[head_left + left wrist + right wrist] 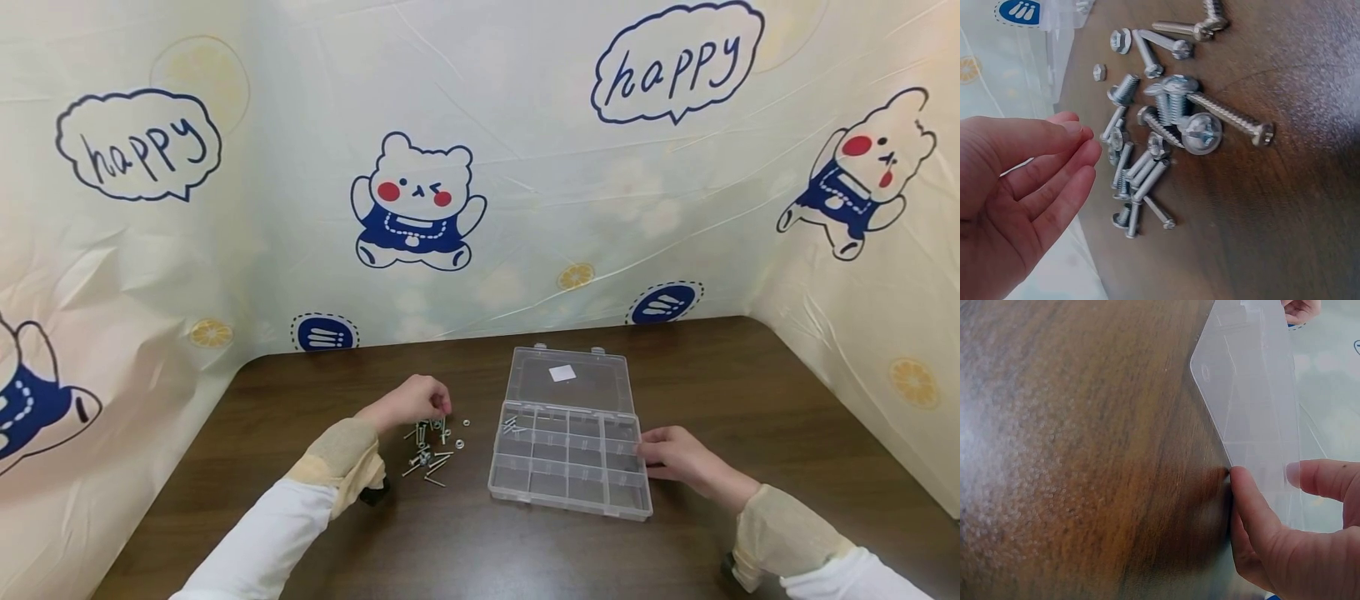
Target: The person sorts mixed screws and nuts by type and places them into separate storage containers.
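A clear plastic compartment box (567, 496) stands on the table with its lid (567, 386) folded back. Several small screws (511, 424) lie in its back left compartment. My right hand (686, 458) pinches the box's right side, thumb at the top edge and fingers low against the wall in the right wrist view. Left of the box is a loose pile of silver screws (1175, 103) and nuts. My left hand (1029, 181) hovers over the far side of this pile, thumb and forefinger tips together; I cannot tell whether something small is between them.
The brown wooden table (480, 550) carries all of this. A white square (562, 373) shows on the lid. Loose nuts (460, 444) lie between pile and box. A printed curtain (525, 208) hangs behind and along both sides.
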Tool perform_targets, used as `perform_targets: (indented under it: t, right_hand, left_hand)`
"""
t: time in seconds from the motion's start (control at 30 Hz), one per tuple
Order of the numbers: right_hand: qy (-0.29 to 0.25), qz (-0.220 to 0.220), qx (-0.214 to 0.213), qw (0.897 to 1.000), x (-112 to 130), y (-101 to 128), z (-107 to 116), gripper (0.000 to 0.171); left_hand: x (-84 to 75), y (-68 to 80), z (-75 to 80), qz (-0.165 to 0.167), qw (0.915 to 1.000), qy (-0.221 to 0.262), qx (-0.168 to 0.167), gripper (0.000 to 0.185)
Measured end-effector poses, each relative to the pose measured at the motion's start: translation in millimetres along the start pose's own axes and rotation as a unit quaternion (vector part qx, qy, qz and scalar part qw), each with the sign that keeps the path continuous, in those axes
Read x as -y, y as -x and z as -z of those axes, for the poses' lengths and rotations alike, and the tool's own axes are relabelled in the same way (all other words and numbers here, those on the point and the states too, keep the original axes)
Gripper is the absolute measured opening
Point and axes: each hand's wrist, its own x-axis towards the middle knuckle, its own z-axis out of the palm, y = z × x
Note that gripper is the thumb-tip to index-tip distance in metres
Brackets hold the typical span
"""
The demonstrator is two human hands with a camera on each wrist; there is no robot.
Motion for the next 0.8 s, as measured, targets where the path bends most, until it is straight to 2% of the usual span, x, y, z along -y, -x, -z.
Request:
perform_targets:
  t: [0.63, 0.8]
  right_hand:
    - [-0.002, 0.001, 0.001, 1.0, 1, 1, -1, 0.043]
    - [0.0, 0.003, 0.006, 1.0, 0, 1, 0, 0.043]
  left_hand:
    - [12.4, 7.6, -2.1, 0.007, 0.9991, -0.021, -0.037, 0.006]
    - [16.0, 12.9, -0.2, 0.023, 0.9989, -0.014, -0.04, 0.006]
